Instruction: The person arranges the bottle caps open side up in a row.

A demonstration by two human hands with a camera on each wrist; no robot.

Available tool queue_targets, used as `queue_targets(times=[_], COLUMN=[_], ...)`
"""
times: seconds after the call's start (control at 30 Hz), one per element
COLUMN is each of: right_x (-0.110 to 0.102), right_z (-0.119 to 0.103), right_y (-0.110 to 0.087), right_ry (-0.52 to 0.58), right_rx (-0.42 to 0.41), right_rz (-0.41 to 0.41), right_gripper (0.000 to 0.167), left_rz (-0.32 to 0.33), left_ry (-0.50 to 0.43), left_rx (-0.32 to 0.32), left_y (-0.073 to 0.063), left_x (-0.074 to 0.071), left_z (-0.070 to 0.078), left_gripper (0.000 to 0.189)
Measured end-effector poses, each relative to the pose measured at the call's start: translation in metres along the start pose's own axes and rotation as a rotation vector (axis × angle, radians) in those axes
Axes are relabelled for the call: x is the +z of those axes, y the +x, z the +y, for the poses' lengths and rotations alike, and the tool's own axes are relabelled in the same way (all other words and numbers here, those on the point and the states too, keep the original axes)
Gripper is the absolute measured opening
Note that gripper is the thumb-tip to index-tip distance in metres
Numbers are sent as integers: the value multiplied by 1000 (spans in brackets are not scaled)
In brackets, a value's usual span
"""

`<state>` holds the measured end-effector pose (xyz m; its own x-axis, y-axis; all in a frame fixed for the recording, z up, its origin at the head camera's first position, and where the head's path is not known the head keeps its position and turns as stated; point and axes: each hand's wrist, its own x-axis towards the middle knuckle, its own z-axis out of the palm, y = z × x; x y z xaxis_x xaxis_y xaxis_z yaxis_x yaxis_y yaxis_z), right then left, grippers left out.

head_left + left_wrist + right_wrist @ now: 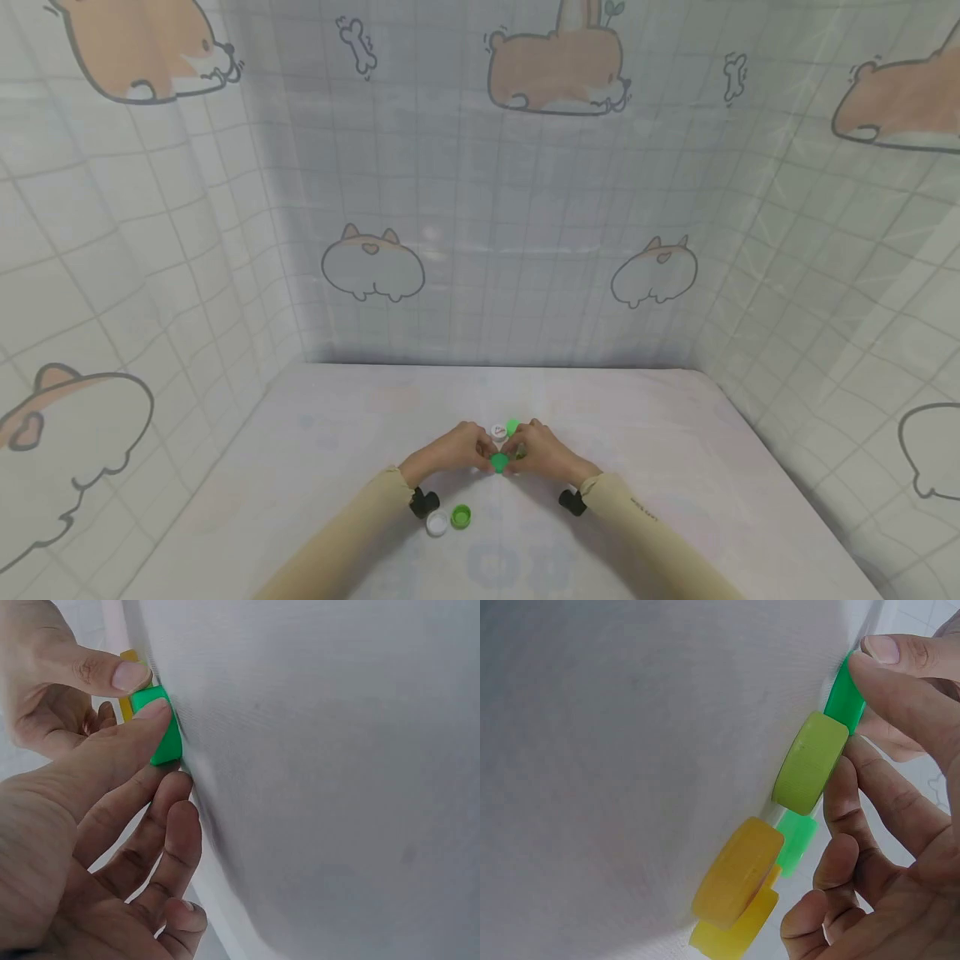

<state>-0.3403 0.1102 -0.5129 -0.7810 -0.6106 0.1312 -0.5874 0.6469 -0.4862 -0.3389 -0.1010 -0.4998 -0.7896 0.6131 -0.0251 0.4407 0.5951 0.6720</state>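
Note:
A dark green bottle cap [499, 463] stands between my two hands, close over the table. My left hand [463, 446] pinches it, thumb on its face and forefinger at its lower edge in the left wrist view. From the other side, my right hand [546, 452] holds the same cap by thumb and fingertips. In the right wrist view, an olive-green cap [811, 763] lies right beside the right fingers. An orange cap [739, 871], a yellow cap [739, 930] and a light green cap [796, 838] lie near that hand.
Beyond the hands sit a white cap [498, 432] with a dark mark and the light green cap. Nearer me, by the left wrist, are another white cap [437, 523] and a green cap [461, 517]. Printed cloth walls enclose the pale table [360, 408] on three sides.

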Motion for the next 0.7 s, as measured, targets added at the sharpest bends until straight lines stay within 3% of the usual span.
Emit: queue_targets(times=[0.43, 0.7], right_x=[0, -2], right_z=[-2, -4], right_y=[-1, -3], right_ry=[0, 7], right_rx=[-22, -63], right_rz=[3, -1], right_gripper=[25, 25], left_rz=[9, 30], left_ry=[-12, -9], left_rx=[18, -6], left_y=[-3, -6], left_x=[1, 1], left_z=[5, 8], left_gripper=[17, 21])
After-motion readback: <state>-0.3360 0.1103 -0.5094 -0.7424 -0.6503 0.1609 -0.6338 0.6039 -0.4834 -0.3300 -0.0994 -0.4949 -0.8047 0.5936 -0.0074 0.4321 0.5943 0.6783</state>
